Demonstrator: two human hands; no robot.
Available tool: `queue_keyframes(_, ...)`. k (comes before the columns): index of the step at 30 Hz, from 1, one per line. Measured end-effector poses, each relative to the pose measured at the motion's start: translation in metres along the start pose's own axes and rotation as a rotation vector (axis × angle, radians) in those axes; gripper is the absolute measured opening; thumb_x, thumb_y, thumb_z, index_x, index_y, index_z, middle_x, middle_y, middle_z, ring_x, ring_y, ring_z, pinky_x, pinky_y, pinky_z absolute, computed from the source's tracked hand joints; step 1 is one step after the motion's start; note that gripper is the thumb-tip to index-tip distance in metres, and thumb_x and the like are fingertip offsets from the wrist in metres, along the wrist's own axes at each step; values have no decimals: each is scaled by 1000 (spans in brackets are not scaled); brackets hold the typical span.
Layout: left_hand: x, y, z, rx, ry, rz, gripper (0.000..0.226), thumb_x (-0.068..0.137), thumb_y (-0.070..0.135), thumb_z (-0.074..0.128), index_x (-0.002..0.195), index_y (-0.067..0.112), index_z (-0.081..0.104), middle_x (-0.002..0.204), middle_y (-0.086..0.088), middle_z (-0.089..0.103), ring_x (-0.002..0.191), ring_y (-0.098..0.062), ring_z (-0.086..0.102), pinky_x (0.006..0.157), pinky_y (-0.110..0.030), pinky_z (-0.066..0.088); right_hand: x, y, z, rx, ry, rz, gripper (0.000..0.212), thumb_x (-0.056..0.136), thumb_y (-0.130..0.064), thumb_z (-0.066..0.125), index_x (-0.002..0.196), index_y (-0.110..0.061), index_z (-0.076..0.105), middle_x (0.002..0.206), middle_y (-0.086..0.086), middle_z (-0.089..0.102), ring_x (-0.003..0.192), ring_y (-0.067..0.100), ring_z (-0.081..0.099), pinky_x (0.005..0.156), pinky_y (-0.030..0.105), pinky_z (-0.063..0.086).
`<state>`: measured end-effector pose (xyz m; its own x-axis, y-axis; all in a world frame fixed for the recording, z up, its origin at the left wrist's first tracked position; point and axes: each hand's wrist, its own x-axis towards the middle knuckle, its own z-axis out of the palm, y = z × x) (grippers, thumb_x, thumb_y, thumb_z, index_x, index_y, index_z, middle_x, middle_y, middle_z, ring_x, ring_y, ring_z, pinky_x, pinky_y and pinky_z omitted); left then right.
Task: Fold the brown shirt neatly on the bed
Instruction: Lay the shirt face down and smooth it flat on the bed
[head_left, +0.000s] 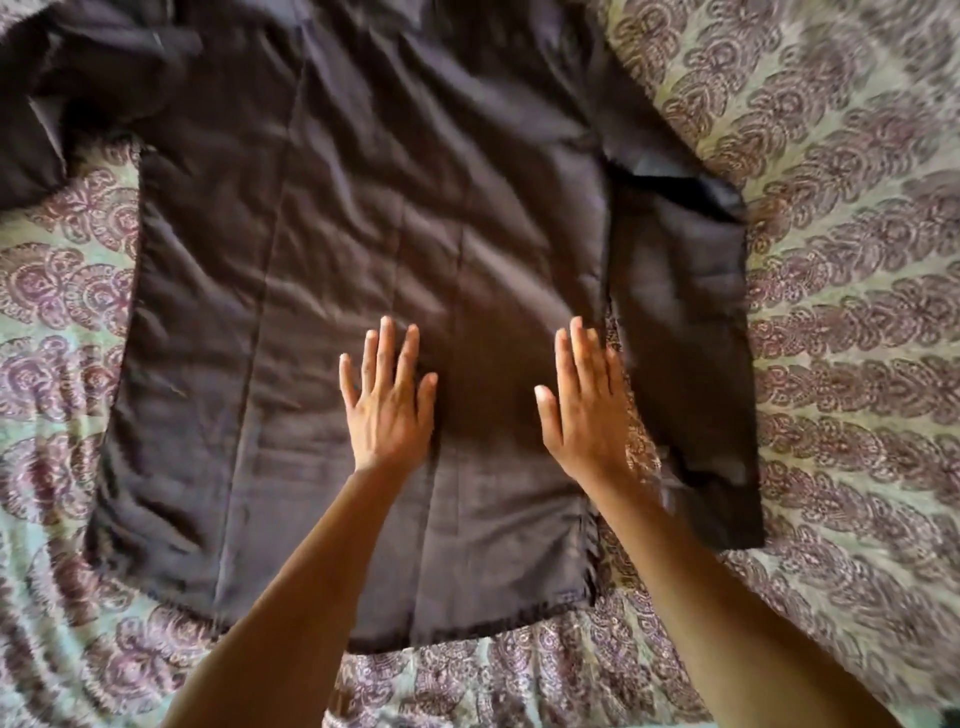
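With my left hand (388, 402) and right hand (584, 410) flat and unclenched on the brown shirt (332, 249) spread over the bed (841, 270), uneven pressing may drag wrinkles into later folds.

surface: a bed (857, 467) is shown, covered throughout by a bedspread (62, 291) | pattern: a pale green ground is printed with rows of purple-brown scalloped paisley motifs | condition: shallow wrinkles are seen at lower left | light: the upper right is lit brightest, softly
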<state>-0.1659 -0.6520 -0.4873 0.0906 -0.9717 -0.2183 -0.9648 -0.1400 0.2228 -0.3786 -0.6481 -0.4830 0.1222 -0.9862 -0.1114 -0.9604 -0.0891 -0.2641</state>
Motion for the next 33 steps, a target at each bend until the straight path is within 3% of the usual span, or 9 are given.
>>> queue_keyframes(3, 41, 5, -14, 15, 34, 40, 59, 92, 44, 20, 147, 23, 24, 157, -7, 15, 144, -22, 13, 115, -46, 3, 57, -22, 4, 38, 11, -61, 59, 95, -38, 29, 145, -6, 25, 153, 14, 22, 142, 24, 18, 115, 39, 13)
queue_keyframes(9, 134, 11, -17, 73, -17, 105, 58, 94, 49, 19, 148, 28, 17, 158, -4, 9, 145, -21, 7, 115, -46, -1, 164, 0, 8, 123, -28, 83, 71, 89, -49, 8, 146, -8, 19, 155, 11, 16, 144, 21, 13, 115, 31, 2)
queue_keyframes(14, 144, 9, 1, 95, -22, 105, 59, 91, 50, 15, 147, 32, 18, 157, 0, 13, 145, -20, 12, 116, -43, 3, 187, 38, -2, 39, -8, 267, 66, 90, -46, 7, 148, -14, 11, 157, 3, 8, 144, 13, 7, 115, 34, -2)
queue_keyframes(18, 146, 9, 3, 103, 22, 113, 57, 91, 46, 24, 145, 28, 28, 154, -5, 25, 141, -25, 24, 113, -45, 10, 191, 23, -4, -2, 148, 321, 63, 92, -42, 21, 143, -6, 30, 151, 14, 26, 141, 26, 23, 114, 39, 9)
queue_keyframes(20, 146, 9, 3, 108, 39, 120, 56, 91, 45, 27, 144, 26, 32, 152, -7, 29, 139, -27, 29, 112, -45, 12, 206, 7, -4, 17, 189, 169, 57, 93, -35, 31, 140, -3, 36, 148, 17, 33, 138, 30, 29, 113, 40, 13)
queue_keyframes(23, 147, 10, 2, 128, 68, 135, 55, 90, 45, 30, 141, 25, 37, 149, -9, 36, 135, -28, 36, 108, -46, 19, 250, -8, 0, 7, 89, -122, 58, 93, -36, 30, 144, -7, 30, 151, 13, 27, 140, 27, 25, 113, 39, 11)
queue_keyframes(28, 204, 12, -29, 64, 218, 134, 42, 89, 45, 35, 114, 20, 58, 109, -7, 60, 93, -32, 54, 79, -42, 35, 319, 16, -3, -37, 46, 196, 61, 93, -47, 14, 148, -18, 18, 156, 7, 13, 144, 21, 11, 115, 37, 4)
queue_keyframes(30, 254, 8, -43, 30, 280, 73, 40, 90, 42, 36, 115, 18, 57, 112, -11, 58, 99, -34, 52, 83, -44, 34, 328, 29, -7, -51, 62, 279, 55, 97, -46, 18, 148, -24, 17, 157, 5, 10, 144, 22, 8, 115, 41, 2)
queue_keyframes(33, 324, -3, -60, -23, 291, 12, 41, 94, 37, 40, 131, 21, 47, 139, -9, 44, 126, -29, 40, 100, -46, 25, 339, 35, -16, 5, 149, 430, 55, 98, -44, 21, 146, -18, 26, 155, 12, 17, 143, 28, 12, 115, 46, 5)
